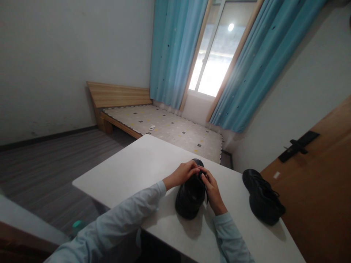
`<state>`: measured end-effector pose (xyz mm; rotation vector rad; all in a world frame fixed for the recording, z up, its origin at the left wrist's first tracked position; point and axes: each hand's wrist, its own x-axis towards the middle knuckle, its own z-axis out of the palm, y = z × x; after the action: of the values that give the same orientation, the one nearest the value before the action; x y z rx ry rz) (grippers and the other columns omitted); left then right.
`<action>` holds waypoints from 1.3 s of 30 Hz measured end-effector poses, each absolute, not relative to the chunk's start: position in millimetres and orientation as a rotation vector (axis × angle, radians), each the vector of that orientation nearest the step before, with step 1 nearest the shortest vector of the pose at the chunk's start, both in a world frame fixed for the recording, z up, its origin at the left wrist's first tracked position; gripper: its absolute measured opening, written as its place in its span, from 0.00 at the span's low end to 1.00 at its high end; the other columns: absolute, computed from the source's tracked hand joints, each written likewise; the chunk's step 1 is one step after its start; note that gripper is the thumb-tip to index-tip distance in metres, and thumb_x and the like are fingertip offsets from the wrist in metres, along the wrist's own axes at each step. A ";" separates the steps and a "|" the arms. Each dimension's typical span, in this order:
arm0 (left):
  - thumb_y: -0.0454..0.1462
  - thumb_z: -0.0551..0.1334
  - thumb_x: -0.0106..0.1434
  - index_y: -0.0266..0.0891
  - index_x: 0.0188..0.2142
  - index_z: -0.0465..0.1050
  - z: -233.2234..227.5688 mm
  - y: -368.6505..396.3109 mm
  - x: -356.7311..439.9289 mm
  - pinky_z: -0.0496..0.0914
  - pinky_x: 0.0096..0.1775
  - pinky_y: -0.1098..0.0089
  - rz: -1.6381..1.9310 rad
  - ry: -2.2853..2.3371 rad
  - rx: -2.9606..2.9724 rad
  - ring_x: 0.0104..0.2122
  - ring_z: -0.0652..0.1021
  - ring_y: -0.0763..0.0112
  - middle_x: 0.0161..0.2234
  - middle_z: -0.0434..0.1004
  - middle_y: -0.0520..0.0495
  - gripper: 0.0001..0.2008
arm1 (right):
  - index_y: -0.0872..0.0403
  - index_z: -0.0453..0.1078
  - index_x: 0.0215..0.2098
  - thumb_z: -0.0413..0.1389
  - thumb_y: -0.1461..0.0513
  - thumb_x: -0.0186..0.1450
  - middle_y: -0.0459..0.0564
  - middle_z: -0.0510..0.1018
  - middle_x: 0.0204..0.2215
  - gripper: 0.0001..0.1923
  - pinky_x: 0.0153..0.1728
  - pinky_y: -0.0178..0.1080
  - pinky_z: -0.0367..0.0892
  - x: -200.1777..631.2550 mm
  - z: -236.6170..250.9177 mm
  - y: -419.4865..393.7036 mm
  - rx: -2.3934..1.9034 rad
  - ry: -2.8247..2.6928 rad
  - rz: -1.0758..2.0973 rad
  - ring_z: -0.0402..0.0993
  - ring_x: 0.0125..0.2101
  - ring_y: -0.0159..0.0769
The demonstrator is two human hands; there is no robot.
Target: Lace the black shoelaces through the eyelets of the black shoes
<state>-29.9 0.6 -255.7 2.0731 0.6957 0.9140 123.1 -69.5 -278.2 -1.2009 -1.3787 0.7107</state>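
Desk: its smooth white top (pixel 131 164), rounded at the corners, spreads from the left beneath both shoes.
Left hand: your left hand (pixel 184 173) pinches narrowly at the black shoe's lacing; the exact bit held is too small to tell.
Black shoe: the black shoe (pixel 189 204) stands on the desk's near side, heel toward you, rounded and faintly glossy.
Lacing progress: seems under way, with both hands engaged; you cannot tell how much is left.
Right hand: your right hand (pixel 212 188) holds the shoe's right upper edge, fingers curled close.
Second shoe: the second shoe (pixel 264 201), chunky and dark, sits untouched at right, thin lace loops jutting out.
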 end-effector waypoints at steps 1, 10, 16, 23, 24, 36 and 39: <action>0.39 0.56 0.63 0.36 0.32 0.67 -255.5 1.9 -29.8 0.64 0.35 0.72 0.895 0.676 2.048 0.31 0.72 0.73 0.29 0.74 0.51 0.08 | 0.50 0.71 0.46 0.52 0.52 0.63 0.51 0.72 0.51 0.17 0.56 0.49 0.57 123.5 -279.1 -69.2 -1.193 -1.387 0.707 0.65 0.53 0.44; 0.35 0.65 0.53 0.33 0.34 0.66 -243.2 17.2 -32.7 0.62 0.30 0.76 0.649 0.409 1.796 0.27 0.68 0.79 0.26 0.68 0.55 0.11 | 0.50 0.71 0.45 0.51 0.53 0.64 0.50 0.71 0.53 0.16 0.57 0.48 0.54 127.7 -287.2 -69.5 -1.166 -1.402 0.687 0.64 0.54 0.42; 0.30 0.61 0.54 0.35 0.31 0.61 -235.1 18.4 -27.4 0.63 0.28 0.76 0.587 0.430 1.738 0.25 0.70 0.79 0.23 0.68 0.56 0.08 | 0.49 0.70 0.47 0.51 0.53 0.64 0.50 0.71 0.53 0.16 0.57 0.49 0.55 129.3 -289.8 -69.6 -1.168 -1.394 0.695 0.64 0.54 0.43; 0.35 0.61 0.57 0.37 0.36 0.61 -226.4 23.6 -32.7 0.65 0.26 0.76 0.529 0.439 1.694 0.20 0.71 0.80 0.24 0.70 0.56 0.10 | 0.50 0.70 0.47 0.51 0.52 0.64 0.50 0.73 0.51 0.17 0.56 0.49 0.57 127.8 -288.5 -70.8 -1.177 -1.384 0.717 0.66 0.53 0.43; 0.35 0.61 0.57 0.37 0.37 0.61 -224.6 25.2 -34.8 0.64 0.25 0.76 0.528 0.460 1.774 0.20 0.70 0.80 0.23 0.69 0.57 0.10 | 0.50 0.70 0.46 0.51 0.52 0.64 0.50 0.73 0.51 0.17 0.56 0.49 0.57 127.6 -288.0 -71.0 -1.178 -1.385 0.713 0.66 0.53 0.43; 0.40 0.68 0.53 0.37 0.38 0.71 -229.4 34.4 -58.2 0.66 0.36 0.75 0.578 0.361 2.308 0.33 0.75 0.73 0.33 0.77 0.49 0.15 | 0.50 0.73 0.42 0.51 0.50 0.63 0.51 0.73 0.51 0.17 0.57 0.50 0.55 126.3 -282.8 -70.5 -1.218 -1.410 0.645 0.65 0.53 0.44; 0.40 0.68 0.52 0.37 0.39 0.71 -232.4 35.3 -60.7 0.66 0.35 0.75 0.554 0.397 2.291 0.33 0.76 0.72 0.32 0.77 0.49 0.16 | 0.50 0.73 0.42 0.48 0.50 0.65 0.50 0.73 0.51 0.18 0.58 0.50 0.54 125.6 -280.9 -71.5 -1.230 -1.399 0.644 0.65 0.54 0.43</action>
<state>-60.7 35.3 -232.4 2.2909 0.3970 0.5538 125.6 -71.5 -280.9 -1.2305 -1.3986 0.6440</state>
